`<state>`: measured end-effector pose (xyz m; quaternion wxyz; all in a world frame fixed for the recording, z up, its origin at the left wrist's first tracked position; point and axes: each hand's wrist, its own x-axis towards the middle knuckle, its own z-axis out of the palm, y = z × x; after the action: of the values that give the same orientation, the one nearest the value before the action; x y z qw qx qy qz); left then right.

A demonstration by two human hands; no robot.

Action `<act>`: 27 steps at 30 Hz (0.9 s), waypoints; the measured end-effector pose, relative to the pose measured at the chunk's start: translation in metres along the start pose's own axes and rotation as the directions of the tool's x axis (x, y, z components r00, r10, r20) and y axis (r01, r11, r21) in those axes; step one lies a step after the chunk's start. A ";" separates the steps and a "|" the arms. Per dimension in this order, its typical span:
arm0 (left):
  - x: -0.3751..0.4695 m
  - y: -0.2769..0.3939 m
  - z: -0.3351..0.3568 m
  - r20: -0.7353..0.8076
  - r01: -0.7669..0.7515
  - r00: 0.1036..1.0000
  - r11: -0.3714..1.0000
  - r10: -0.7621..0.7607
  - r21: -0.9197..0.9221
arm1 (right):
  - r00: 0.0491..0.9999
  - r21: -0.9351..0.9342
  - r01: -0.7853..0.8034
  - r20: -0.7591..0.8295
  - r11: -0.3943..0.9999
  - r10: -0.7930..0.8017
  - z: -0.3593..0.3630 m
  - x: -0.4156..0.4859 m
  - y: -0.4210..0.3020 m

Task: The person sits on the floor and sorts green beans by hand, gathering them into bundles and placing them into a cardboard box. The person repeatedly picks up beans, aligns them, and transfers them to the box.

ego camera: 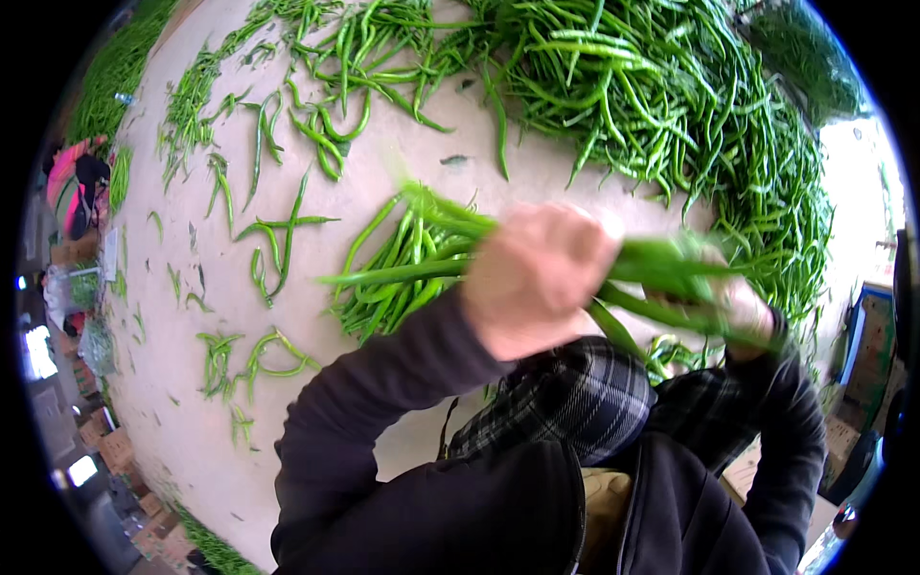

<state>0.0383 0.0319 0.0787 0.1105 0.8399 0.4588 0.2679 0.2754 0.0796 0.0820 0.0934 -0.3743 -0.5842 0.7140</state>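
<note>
My left hand [543, 277] is closed around a bunch of long green chili peppers [410, 272], held in the air above my knees. Pepper ends stick out on both sides of the fist. Blurred by motion, the right end of the bunch crosses in front of my right hand [740, 305]. The peppers partly hide that hand, so its grip is unclear. Below and left of my left fist lies a small pile of peppers [388, 287] on the pale floor [402, 158]. More peppers [668, 352] show beside my plaid-covered knees [575, 402].
A large heap of green peppers [618, 93] curves from the top to the right. Loose peppers [287, 237] are scattered at left. A filled clear bag [805, 65] stands at upper right. Cardboard boxes [115, 445] and a person in pink and black [72, 187] are at the left rim.
</note>
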 end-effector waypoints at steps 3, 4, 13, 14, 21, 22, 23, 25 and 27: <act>-0.020 -0.023 -0.007 0.017 0.508 0.862 0.861 -0.507 -0.032 | 0.994 0.037 -0.039 -0.102 0.999 0.043 -0.041 -0.001 0.008; -0.040 -0.031 -0.024 -0.077 0.549 0.835 0.834 -0.545 0.050 | 0.983 -0.030 -0.050 -0.177 0.998 0.044 -0.057 0.003 0.018; -0.176 -0.118 0.146 -0.095 0.923 0.298 0.261 -0.950 0.282 | 0.498 -0.372 -0.526 -0.864 0.765 -0.077 -0.199 -0.121 0.277; -0.175 -0.121 0.147 -0.079 0.917 0.315 0.282 -0.946 0.282 | 0.428 -0.318 -0.537 -0.901 0.781 -0.072 -0.214 -0.124 0.288; -0.153 -0.160 0.071 0.064 0.824 0.229 0.228 -0.971 0.518 | 0.352 -0.290 -0.710 -0.936 0.642 -0.034 -0.278 -0.058 0.287; -0.112 -0.142 0.074 0.068 0.772 0.309 0.292 -0.949 0.564 | 0.309 -0.285 -0.751 -0.949 0.596 -0.064 -0.283 -0.056 0.294; -0.060 -0.124 0.079 0.071 0.709 0.393 0.351 -0.917 0.612 | 0.265 -0.272 -0.784 -0.959 0.558 -0.096 -0.287 -0.052 0.300; -0.006 -0.124 0.080 0.164 0.747 0.597 0.618 -0.786 0.246 | 0.219 -0.231 -0.730 -0.971 0.644 -0.100 -0.293 -0.033 0.292; 0.090 -0.063 0.154 0.399 0.801 0.548 0.599 -0.736 0.005 | 0.278 -0.289 -0.719 -0.953 0.632 -0.119 -0.290 -0.045 0.307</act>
<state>0.1178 0.1503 -0.0455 0.3731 0.5728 0.7262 0.0730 0.5876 0.1835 -0.1873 0.1037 -0.8249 -0.5473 0.0965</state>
